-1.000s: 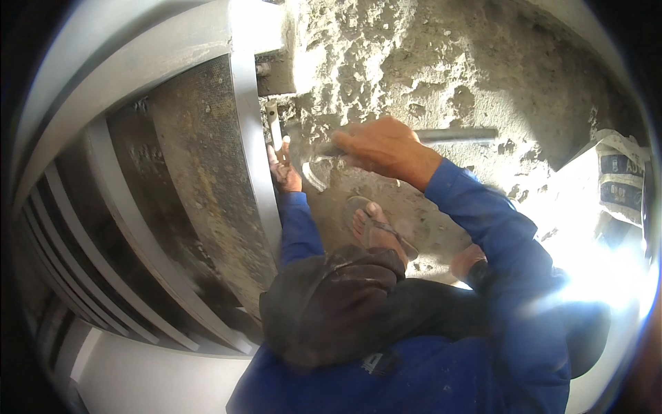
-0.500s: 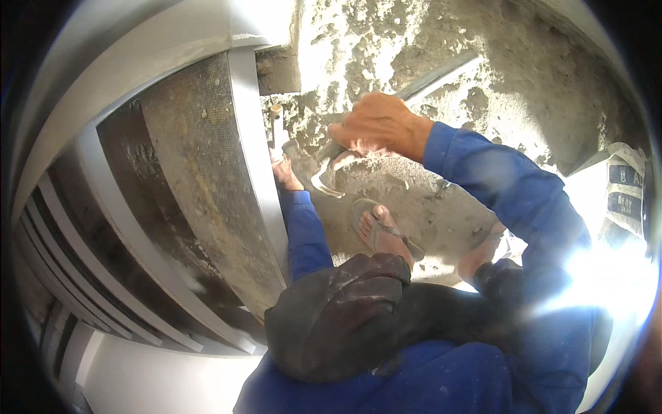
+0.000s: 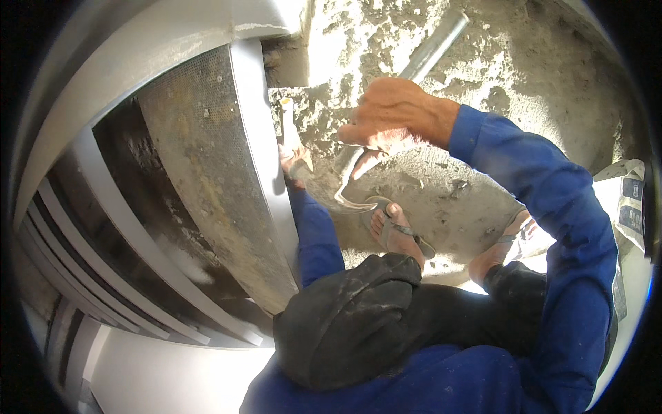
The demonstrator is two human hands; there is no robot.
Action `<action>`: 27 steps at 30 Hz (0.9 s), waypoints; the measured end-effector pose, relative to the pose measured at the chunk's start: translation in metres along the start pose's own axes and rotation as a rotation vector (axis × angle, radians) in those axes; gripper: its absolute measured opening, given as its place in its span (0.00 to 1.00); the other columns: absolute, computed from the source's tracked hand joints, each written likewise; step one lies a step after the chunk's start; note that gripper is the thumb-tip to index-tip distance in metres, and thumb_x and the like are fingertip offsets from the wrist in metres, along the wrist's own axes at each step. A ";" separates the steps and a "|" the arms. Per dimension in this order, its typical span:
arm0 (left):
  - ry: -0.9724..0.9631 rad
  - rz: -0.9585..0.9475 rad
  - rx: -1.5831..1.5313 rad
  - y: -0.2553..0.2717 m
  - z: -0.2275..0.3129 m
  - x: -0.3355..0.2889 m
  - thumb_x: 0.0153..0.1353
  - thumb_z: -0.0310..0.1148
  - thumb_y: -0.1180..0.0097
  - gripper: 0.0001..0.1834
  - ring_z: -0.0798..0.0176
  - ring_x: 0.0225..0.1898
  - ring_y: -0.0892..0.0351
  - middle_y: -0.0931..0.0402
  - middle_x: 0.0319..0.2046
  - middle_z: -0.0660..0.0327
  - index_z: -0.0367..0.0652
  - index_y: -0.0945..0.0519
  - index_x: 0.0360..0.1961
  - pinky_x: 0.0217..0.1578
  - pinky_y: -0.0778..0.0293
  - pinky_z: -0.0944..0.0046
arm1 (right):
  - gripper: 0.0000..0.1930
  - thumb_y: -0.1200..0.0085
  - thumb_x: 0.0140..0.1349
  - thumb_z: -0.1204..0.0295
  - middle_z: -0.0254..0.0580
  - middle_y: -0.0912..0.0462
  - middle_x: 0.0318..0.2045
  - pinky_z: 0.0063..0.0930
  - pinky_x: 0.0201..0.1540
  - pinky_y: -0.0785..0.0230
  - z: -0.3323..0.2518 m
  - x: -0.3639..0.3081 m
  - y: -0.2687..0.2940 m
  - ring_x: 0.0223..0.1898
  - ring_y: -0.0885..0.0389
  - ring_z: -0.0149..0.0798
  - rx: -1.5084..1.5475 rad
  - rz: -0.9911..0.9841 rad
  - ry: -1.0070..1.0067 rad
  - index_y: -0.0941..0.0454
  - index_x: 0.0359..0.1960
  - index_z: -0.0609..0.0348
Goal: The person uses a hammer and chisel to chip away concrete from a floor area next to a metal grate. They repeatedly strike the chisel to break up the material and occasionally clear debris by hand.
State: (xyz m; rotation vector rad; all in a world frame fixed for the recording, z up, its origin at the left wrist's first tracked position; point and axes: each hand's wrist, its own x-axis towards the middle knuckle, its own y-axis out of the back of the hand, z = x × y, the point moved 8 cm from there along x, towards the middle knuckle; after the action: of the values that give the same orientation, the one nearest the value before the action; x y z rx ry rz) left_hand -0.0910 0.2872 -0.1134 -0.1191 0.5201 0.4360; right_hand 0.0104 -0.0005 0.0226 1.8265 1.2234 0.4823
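My right hand [image 3: 400, 114] is closed around a claw hammer, gripping it close to the head. Its tubular metal handle [image 3: 436, 47] sticks out past my knuckles toward the far side, while the curved claw [image 3: 353, 201] hangs below my fingers. Beside the white edge of a stair-like step, my left hand [image 3: 294, 157] is closed around a short pale rod [image 3: 287, 114] that stands up with a round, yellowish end. The rod's lower end is hidden. Rough grey cement floor [image 3: 441, 179] lies under both hands.
White-edged steps [image 3: 258, 138] with dark, textured treads [image 3: 200, 145] descend on my left. My sandalled feet [image 3: 396, 231] are on the rough floor close below the hammer. A printed paper bag [image 3: 631, 203] stands at the right. A pale curved wall [image 3: 172, 41] borders the upper left.
My right hand and the hammer have shifted slightly right, with the handle now tilted more steeply away. The left hand still holds the rod. The whole view has moved a little.
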 end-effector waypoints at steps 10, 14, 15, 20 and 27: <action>0.544 -0.055 -0.456 -0.029 -0.027 -0.028 0.70 0.49 0.57 0.28 0.50 0.55 0.30 0.32 0.56 0.50 0.39 0.32 0.62 0.51 0.25 0.48 | 0.22 0.50 0.68 0.47 0.25 0.38 0.08 0.20 0.10 0.47 0.009 -0.001 -0.007 0.09 0.40 0.24 0.088 0.099 0.062 0.29 0.20 0.47; -0.063 0.000 -0.111 -0.028 0.009 -0.017 0.72 0.44 0.60 0.28 0.49 0.62 0.34 0.36 0.62 0.46 0.34 0.35 0.64 0.59 0.30 0.45 | 0.26 0.53 0.66 0.42 0.25 0.38 0.08 0.20 0.10 0.46 0.023 0.006 -0.003 0.09 0.40 0.24 0.058 0.149 -0.110 0.29 0.18 0.45; 0.026 0.086 -0.108 -0.019 0.000 -0.013 0.73 0.45 0.60 0.27 0.50 0.62 0.34 0.35 0.62 0.47 0.35 0.34 0.63 0.59 0.29 0.46 | 0.26 0.54 0.66 0.41 0.25 0.38 0.08 0.20 0.10 0.47 0.020 0.008 -0.005 0.09 0.40 0.24 0.077 0.097 -0.051 0.28 0.19 0.45; 0.111 0.059 -0.135 -0.005 0.003 -0.007 0.72 0.49 0.61 0.27 0.56 0.61 0.32 0.32 0.61 0.50 0.37 0.29 0.59 0.55 0.26 0.57 | 0.17 0.49 0.64 0.47 0.33 0.25 0.16 0.27 0.20 0.32 0.029 0.006 -0.008 0.18 0.25 0.33 0.135 -0.061 -0.163 0.21 0.31 0.45; -0.271 -0.157 0.283 -0.057 0.054 -0.026 0.65 0.28 0.47 0.20 0.49 0.63 0.31 0.32 0.62 0.47 0.35 0.28 0.57 0.55 0.26 0.53 | 0.16 0.49 0.66 0.50 0.39 0.17 0.24 0.35 0.29 0.23 0.022 -0.001 0.005 0.27 0.16 0.43 0.215 0.058 -0.125 0.19 0.31 0.45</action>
State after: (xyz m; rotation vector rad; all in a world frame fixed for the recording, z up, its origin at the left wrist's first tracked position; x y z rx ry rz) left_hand -0.0622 0.2383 -0.0540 0.1693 0.2983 0.2170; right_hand 0.0287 -0.0119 0.0148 2.0452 1.1762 0.2715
